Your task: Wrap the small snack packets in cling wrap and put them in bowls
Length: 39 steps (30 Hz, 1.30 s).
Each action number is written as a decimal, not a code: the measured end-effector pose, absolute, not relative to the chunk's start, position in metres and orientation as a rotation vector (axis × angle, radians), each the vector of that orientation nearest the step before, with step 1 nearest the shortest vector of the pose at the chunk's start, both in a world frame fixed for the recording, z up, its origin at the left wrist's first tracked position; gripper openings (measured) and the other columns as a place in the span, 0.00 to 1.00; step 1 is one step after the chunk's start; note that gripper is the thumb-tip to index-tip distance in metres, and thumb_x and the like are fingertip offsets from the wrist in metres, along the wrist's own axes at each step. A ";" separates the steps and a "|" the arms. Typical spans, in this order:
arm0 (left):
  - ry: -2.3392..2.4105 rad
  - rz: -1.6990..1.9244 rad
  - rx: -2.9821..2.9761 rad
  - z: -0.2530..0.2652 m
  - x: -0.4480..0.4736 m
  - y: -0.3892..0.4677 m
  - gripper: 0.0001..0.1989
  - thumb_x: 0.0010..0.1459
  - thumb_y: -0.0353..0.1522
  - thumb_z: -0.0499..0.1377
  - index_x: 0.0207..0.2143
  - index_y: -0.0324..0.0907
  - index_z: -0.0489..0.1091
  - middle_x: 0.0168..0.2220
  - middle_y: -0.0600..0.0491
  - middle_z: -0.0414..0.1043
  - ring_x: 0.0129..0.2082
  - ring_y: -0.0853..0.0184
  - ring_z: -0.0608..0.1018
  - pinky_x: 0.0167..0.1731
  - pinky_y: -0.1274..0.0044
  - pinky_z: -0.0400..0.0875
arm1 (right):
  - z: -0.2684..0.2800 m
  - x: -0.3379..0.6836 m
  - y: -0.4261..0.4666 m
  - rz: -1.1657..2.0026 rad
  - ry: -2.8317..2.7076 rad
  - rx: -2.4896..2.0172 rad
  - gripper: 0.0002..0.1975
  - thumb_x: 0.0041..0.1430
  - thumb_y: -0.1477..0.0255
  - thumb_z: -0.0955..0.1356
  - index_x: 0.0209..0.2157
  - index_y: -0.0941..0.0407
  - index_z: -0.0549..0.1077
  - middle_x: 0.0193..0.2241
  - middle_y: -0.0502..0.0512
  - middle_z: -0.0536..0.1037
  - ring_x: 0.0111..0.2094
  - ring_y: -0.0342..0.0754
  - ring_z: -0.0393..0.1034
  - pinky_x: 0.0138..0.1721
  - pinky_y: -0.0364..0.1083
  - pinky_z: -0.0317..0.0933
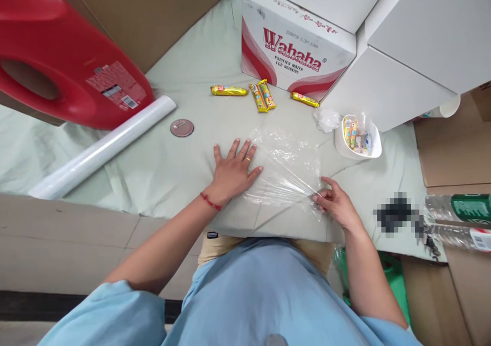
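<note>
A sheet of clear plastic wrap [286,169] lies on the pale green cloth, with creases fanning out toward its right side. My left hand [233,169] rests flat with fingers spread, pressing on the sheet's left edge. At the lower right corner my right hand [334,200] pinches the wrap between thumb and fingers, and the film is drawn taut toward it. Beyond the sheet lie a yellow snack packet [229,91], a pair of similar packets [262,96] and another packet [305,99]. A round brown badge-like disc [181,128] is left of my left hand.
A long white roll [103,149] lies at the left beside a big red jug [115,93]. A Wahaha water carton [295,44] stands at the back. At the right are a white tub [358,152] of packets, a crumpled plastic clump [326,119] and plastic bottles [456,236].
</note>
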<state>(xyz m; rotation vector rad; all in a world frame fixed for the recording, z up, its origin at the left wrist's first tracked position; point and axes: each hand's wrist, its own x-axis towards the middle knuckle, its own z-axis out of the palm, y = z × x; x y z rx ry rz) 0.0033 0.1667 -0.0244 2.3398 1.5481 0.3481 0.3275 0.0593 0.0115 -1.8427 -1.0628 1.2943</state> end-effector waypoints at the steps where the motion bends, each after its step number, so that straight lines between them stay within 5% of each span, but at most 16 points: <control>1: 1.546 0.358 2.345 -0.025 0.002 0.161 0.34 0.74 0.49 0.48 0.77 0.48 0.52 0.78 0.43 0.49 0.79 0.45 0.50 0.69 0.37 0.22 | 0.012 0.334 0.055 1.285 -1.078 -1.874 0.46 0.46 0.55 0.79 0.63 0.56 0.66 0.24 0.42 0.73 0.21 0.46 0.67 0.24 0.46 0.62; 7: 1.585 0.374 2.379 -0.028 0.000 0.137 0.38 0.72 0.53 0.50 0.77 0.48 0.52 0.79 0.41 0.46 0.79 0.45 0.50 0.69 0.40 0.18 | 0.020 0.337 0.063 0.440 -1.377 -2.070 0.20 0.65 0.53 0.69 0.46 0.54 0.80 0.38 0.60 0.83 0.37 0.55 0.77 0.41 0.55 0.73; 10: 1.599 0.323 2.397 -0.027 0.000 0.137 0.38 0.72 0.54 0.50 0.77 0.49 0.52 0.79 0.43 0.44 0.79 0.46 0.49 0.70 0.40 0.18 | 0.018 0.310 0.090 0.304 -1.746 -1.825 0.20 0.72 0.56 0.65 0.54 0.52 0.80 0.53 0.64 0.82 0.53 0.59 0.76 0.54 0.60 0.73; 14: 1.606 0.297 2.402 -0.024 -0.001 0.138 0.37 0.73 0.53 0.48 0.77 0.51 0.51 0.79 0.43 0.44 0.79 0.47 0.49 0.70 0.40 0.19 | -0.001 0.290 0.127 0.322 -2.206 -1.617 0.24 0.75 0.58 0.63 0.63 0.54 0.75 0.68 0.65 0.71 0.70 0.62 0.61 0.70 0.65 0.59; 17: 1.592 0.333 2.417 -0.023 -0.001 0.137 0.36 0.74 0.51 0.48 0.78 0.50 0.50 0.79 0.42 0.44 0.79 0.47 0.50 0.70 0.39 0.20 | -0.005 0.308 0.144 0.265 -2.204 -1.741 0.23 0.76 0.58 0.61 0.59 0.55 0.78 0.66 0.67 0.72 0.68 0.63 0.64 0.68 0.66 0.61; 22: 1.586 0.404 2.443 -0.026 -0.001 0.137 0.35 0.74 0.49 0.47 0.77 0.47 0.51 0.79 0.40 0.47 0.78 0.46 0.51 0.70 0.38 0.24 | 0.033 0.375 0.171 -0.114 -1.851 -1.911 0.17 0.73 0.63 0.61 0.50 0.52 0.79 0.50 0.63 0.81 0.50 0.58 0.76 0.57 0.60 0.70; 25: 1.580 0.416 2.457 -0.027 -0.001 0.138 0.35 0.74 0.50 0.47 0.77 0.47 0.52 0.79 0.39 0.47 0.78 0.45 0.52 0.70 0.38 0.25 | 0.054 0.419 0.205 -0.337 -1.566 -2.106 0.18 0.67 0.64 0.66 0.54 0.54 0.76 0.54 0.65 0.77 0.41 0.55 0.77 0.51 0.57 0.70; 29: 1.584 0.409 2.460 -0.026 0.000 0.139 0.35 0.74 0.49 0.46 0.77 0.46 0.52 0.78 0.39 0.47 0.78 0.44 0.52 0.70 0.37 0.26 | 0.055 0.463 0.258 -0.181 -1.408 -2.376 0.32 0.59 0.60 0.74 0.61 0.61 0.71 0.57 0.74 0.74 0.45 0.56 0.75 0.50 0.53 0.67; 34: 1.591 0.396 2.450 -0.025 0.000 0.139 0.34 0.74 0.49 0.46 0.77 0.46 0.53 0.78 0.39 0.49 0.78 0.43 0.53 0.70 0.37 0.28 | 0.062 0.474 0.287 -0.077 -1.377 -2.456 0.17 0.67 0.61 0.64 0.48 0.55 0.79 0.40 0.62 0.83 0.44 0.62 0.76 0.47 0.58 0.69; 39: 1.591 0.397 2.430 -0.025 -0.001 0.140 0.34 0.74 0.48 0.47 0.77 0.48 0.53 0.78 0.40 0.50 0.78 0.44 0.54 0.70 0.37 0.29 | 0.084 0.433 0.309 -0.326 -1.648 -2.345 0.26 0.73 0.66 0.54 0.65 0.51 0.70 0.62 0.66 0.74 0.63 0.64 0.67 0.61 0.64 0.63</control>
